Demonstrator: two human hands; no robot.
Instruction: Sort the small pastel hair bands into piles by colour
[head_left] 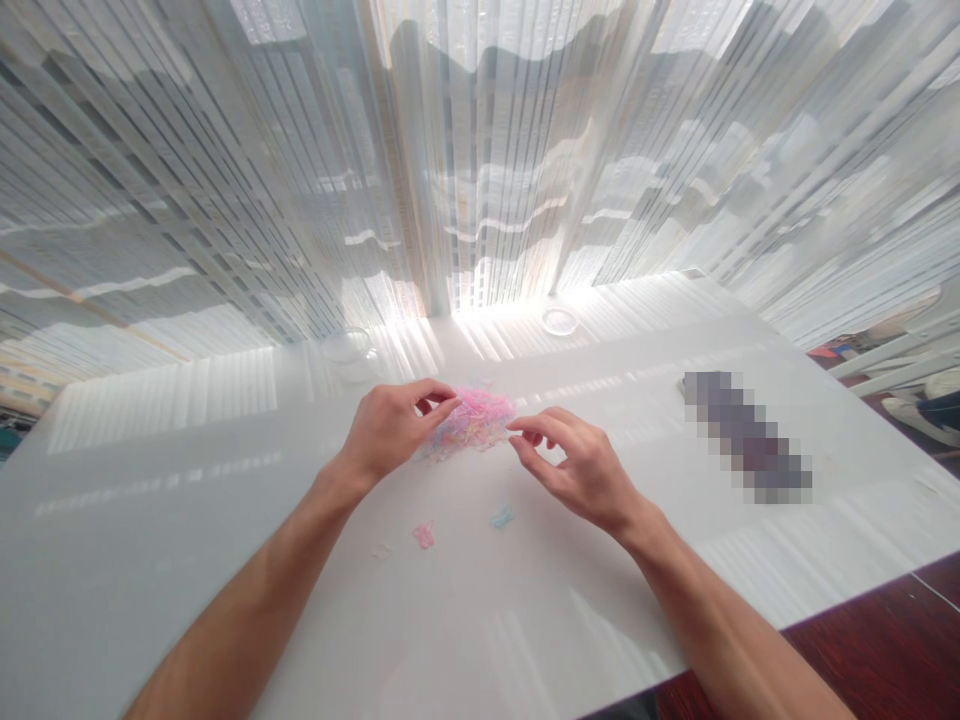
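Note:
A loose heap of tiny pastel bands (pixel 480 415), mostly pink, lies on the white table between my hands. At its left edge my left hand (pixel 394 425) is closed in a pinch, thumb and forefinger together over the heap. My right hand (pixel 577 462) is at the heap's right side, its thumb and forefinger tips drawn together too. Whatever either pinch holds is too small to make out. Nearer to me lie three little groups of bands: a pink group (pixel 424 535), a blue group (pixel 501 517) and a whitish group (pixel 383 551).
Two clear round dishes or lids stand toward the back, a left one (pixel 350 345) and a right one (pixel 559 322). A blurred-out dark object (pixel 746 437) lies on the right of the white table (pixel 187 560). Sheer striped curtains (pixel 480 170) hang behind the far edge.

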